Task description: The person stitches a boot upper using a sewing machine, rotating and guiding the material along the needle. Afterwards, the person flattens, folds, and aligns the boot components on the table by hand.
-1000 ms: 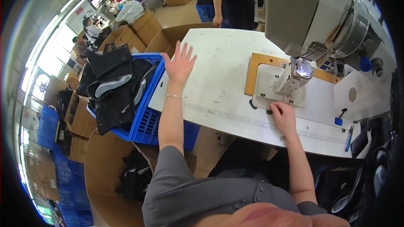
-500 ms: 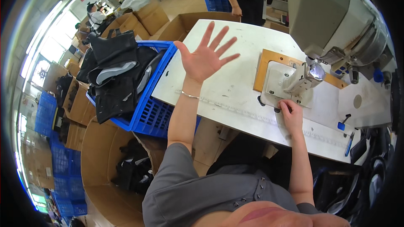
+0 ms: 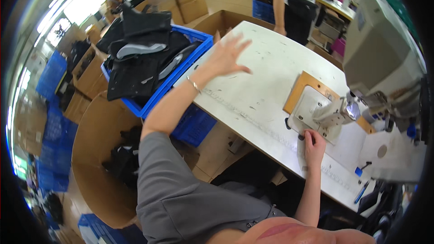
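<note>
My left hand, slightly smeared by motion, hovers above the far left part of the white sewing table. Its fingers are spread and nothing is in it. A blue crate heaped with black fabric pieces, some with grey parts, stands just left of that hand. My right hand rests at the table's near side with its fingers curled together, close to the front edge of the metal plate of a sewing machine. Whatever its fingertips may pinch is hidden.
A ruler strip runs along the near table edge. A blue pen lies at the right corner. On the left, a large cardboard box holds dark pieces. Another person stands beyond the table, near more boxes.
My left hand has turned from an upright spread palm to a tilted pose nearer the crate. The view has swung left, shifting the table and machine rightward. My right hand stays by the plate.
</note>
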Demonstrator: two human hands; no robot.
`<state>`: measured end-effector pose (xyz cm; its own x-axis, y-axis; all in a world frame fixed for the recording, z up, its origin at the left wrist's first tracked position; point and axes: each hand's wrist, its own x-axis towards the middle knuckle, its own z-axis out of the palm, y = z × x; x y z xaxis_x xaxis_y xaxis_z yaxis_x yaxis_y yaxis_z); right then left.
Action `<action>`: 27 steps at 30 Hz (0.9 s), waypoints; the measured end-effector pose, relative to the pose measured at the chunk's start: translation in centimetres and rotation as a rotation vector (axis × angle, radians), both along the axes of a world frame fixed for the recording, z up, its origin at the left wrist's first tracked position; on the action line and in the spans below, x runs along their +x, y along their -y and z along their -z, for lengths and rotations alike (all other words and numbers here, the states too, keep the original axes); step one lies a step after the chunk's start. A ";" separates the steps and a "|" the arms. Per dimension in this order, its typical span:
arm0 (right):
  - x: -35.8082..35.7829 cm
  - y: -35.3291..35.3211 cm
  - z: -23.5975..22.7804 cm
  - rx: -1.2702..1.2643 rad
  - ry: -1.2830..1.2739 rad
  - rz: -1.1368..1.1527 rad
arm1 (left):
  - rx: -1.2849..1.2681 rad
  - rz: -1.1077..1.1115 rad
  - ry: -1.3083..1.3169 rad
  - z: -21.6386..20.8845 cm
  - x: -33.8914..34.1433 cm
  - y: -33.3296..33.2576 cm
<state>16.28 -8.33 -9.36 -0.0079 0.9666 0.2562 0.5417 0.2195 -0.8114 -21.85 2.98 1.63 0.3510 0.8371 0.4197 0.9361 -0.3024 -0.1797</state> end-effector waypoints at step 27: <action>-2.5 0.0 -1.4 0.156 0.359 -0.039 | 0.342 -1.307 0.378 -5.0 -36.8 -2.3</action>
